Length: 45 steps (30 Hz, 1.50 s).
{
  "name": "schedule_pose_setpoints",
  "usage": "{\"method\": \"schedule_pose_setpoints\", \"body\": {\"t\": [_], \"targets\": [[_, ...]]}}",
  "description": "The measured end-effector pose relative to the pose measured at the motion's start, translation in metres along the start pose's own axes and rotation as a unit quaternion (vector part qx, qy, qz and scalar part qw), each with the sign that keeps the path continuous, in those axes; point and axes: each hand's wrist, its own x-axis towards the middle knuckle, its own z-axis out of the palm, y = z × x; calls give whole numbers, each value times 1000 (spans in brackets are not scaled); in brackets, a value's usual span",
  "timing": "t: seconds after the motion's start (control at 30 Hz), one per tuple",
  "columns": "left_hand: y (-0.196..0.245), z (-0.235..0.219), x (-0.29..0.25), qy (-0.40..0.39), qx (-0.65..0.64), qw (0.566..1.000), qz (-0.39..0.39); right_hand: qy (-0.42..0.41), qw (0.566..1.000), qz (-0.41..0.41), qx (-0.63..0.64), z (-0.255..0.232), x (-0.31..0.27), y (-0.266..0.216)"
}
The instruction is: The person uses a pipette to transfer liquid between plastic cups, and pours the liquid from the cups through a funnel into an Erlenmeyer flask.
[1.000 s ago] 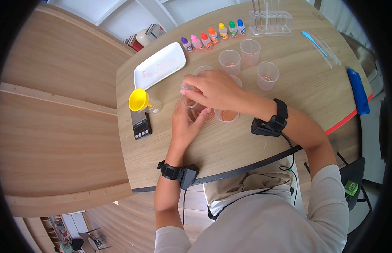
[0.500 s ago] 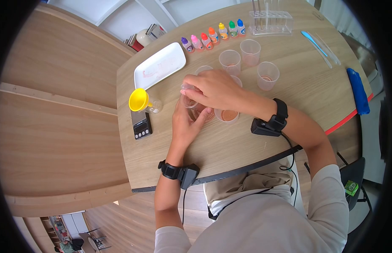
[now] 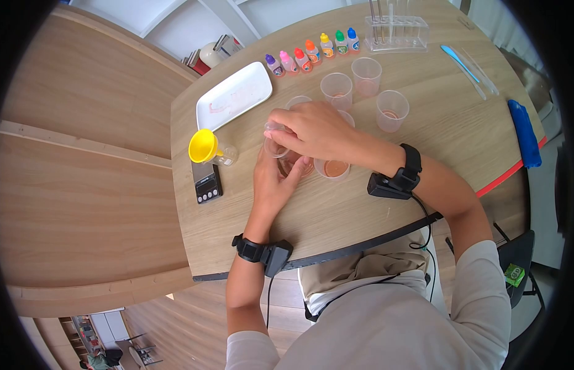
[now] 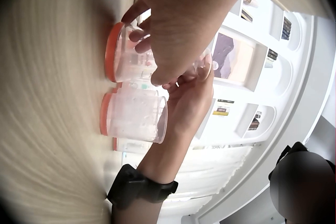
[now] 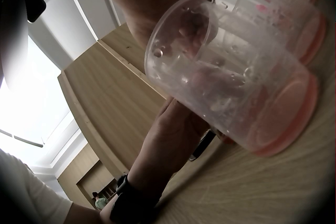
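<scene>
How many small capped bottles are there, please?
7, in one row far across the table, left to right: purple bottle, pink bottle, red bottle, orange bottle, yellow bottle, green bottle, blue bottle.

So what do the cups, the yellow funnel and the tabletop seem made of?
Cups: probably plastic, translucent and smooth; things behind show hazily through the walls. Yellow funnel: likely plastic, smooth and evenly coloured. Tabletop: wood or wood-look laminate; grain shows, but I can't tell which.

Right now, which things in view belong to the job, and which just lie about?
In the job:
left hand, holding a cup
right hand, holding a clear vessel
other cups, probably

Lying about, apparently:
tray
funnel
scale
bottles
rack
blue stirrer
blue bundle
</scene>
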Motion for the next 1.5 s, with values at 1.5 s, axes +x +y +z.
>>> {"method": "schedule_pose_setpoints", "body": {"t": [1.5], "targets": [[-3,0,1,-7,-9,1000,3,7,1000,-13,1,-1,0,2]]}}
